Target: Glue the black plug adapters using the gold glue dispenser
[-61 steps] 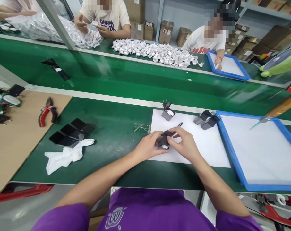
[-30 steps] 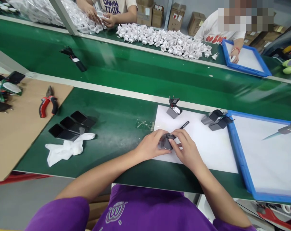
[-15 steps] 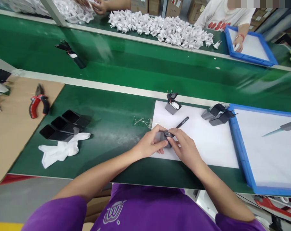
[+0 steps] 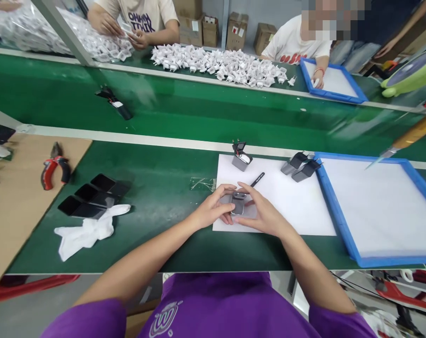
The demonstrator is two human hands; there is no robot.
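Note:
My left hand (image 4: 213, 210) grips a small dark grey power adapter (image 4: 238, 204) over the white sheet (image 4: 293, 211), its thumb on the near left side. Around the adapter's right side is my right hand (image 4: 267, 211), thumb and forefinger spread wide apart. Whether a right fingertip touches the adapter, I cannot tell. Just beyond my hands lies a black tweezers-like tool (image 4: 258, 179), partly covered. At the sheet's back edge stands an opened adapter (image 4: 241, 161) with its pronged cap tilted up. Two dark adapters with plug prongs (image 4: 305, 170) lie together to the right.
A blue-rimmed tray (image 4: 334, 211) is at right, with a pointed orange-handled tool (image 4: 410, 134) above it. Leftward are black empty housings (image 4: 93, 195), a white glove (image 4: 89, 232) and red-handled pliers (image 4: 54, 166). Co-workers sit beyond the divider near piled white plugs (image 4: 216, 65).
My right thumb and fingers have spread away from the adapter, which now shows more of its face. My left hand keeps hold. The camera view has tilted up and shifted.

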